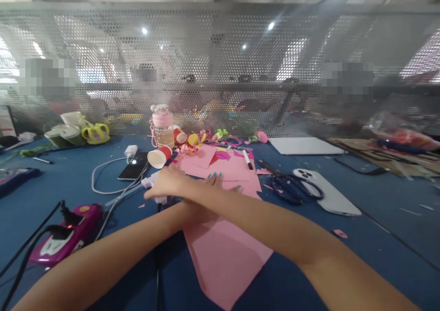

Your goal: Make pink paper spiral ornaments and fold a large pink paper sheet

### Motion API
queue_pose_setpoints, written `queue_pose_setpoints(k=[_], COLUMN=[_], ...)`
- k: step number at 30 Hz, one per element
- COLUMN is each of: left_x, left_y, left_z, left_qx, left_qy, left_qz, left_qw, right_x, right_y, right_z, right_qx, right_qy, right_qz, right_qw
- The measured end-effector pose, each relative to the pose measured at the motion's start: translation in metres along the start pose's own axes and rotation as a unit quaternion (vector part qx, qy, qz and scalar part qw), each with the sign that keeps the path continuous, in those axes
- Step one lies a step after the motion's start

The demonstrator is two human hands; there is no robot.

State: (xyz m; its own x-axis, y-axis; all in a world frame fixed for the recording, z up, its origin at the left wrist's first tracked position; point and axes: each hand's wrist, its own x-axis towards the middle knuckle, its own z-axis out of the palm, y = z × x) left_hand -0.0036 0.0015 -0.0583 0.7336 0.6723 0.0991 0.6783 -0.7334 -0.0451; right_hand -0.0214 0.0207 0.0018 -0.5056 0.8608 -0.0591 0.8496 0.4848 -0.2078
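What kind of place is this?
Probably a shared craft workbench: pink paper sheets under crossed hands, scissors, curled paper scraps on a blue table, and a perforated metal divider with other stations behind.

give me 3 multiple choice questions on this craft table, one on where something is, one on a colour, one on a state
1. Where do the scissors lie?
A. right of the pink paper, beside the white phone
B. on the purple power strip
C. inside the paper cup

2. What colour is the tabletop?
A. white
B. blue
C. green

3. How is the red paper cup placed?
A. upright
B. stacked on the bottle
C. tipped on its side

Answers: 1 A, the scissors rest next to the phone, right of the paper. 2 B, bare table shows blue. 3 C, its open mouth faces sideways.
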Motion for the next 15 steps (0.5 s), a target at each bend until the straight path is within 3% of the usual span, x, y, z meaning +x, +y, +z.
queue_pose_setpoints(k=[4, 9, 12, 15], left_x=[0.018, 0.022, 0.015, 0.008], left_y=[-0.003, -0.004, -0.005, -0.006], left_z=[-0.004, -0.005, -0.004, 0.000], left_qx=[-0.028, -0.014, -0.013, -0.019], left_qy=[-0.103, -0.103, -0.113, -0.059], left_qz=[-0.024, -0.025, -0.001, 0.033], left_qw=[0.994, 0.994, 0.994, 0.998], right_x=[0.009, 0.006, 0.007, 0.009], right_y=[-0.025, -0.018, -0.002, 0.022], right_z=[0.013, 0.014, 0.002, -0.018], right_qx=[0.000, 0.023, 0.049, 0.136], right_qy=[0.026, 0.093, 0.233, 0.398], right_qz=[0.066, 0.044, 0.022, -0.004], right_qw=[0.997, 0.994, 0.971, 0.908])
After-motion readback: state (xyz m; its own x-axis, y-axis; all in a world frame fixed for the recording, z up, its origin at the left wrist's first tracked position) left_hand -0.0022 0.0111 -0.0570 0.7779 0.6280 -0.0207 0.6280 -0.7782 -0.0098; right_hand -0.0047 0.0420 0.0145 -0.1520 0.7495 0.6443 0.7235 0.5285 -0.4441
